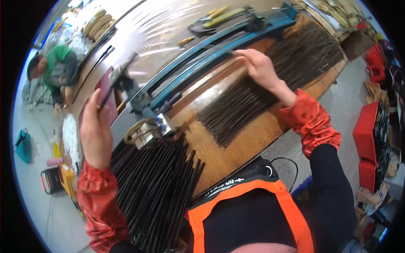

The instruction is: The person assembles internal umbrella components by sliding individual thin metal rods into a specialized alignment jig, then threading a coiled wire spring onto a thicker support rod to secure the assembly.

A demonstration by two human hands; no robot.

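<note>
The right hand (261,69) is curled at the near edge of the blue rail (206,61), thumb and fingertips drawn close together. The left hand (97,137), fingers mostly straight, is raised left of the rail's left end; it is blurred, and I cannot tell whether either hand grips a rod. Black rods (156,185) fan out below the rail's left end; ribbed rods (244,107) lie on the near side of the rail, on a wooden board (223,158).

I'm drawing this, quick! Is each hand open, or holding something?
Left hand: fingers stretched out, blurred; can't tell if it holds anything.
Right hand: fingers bent near the blue rail; can't tell if it grips anything.
</note>
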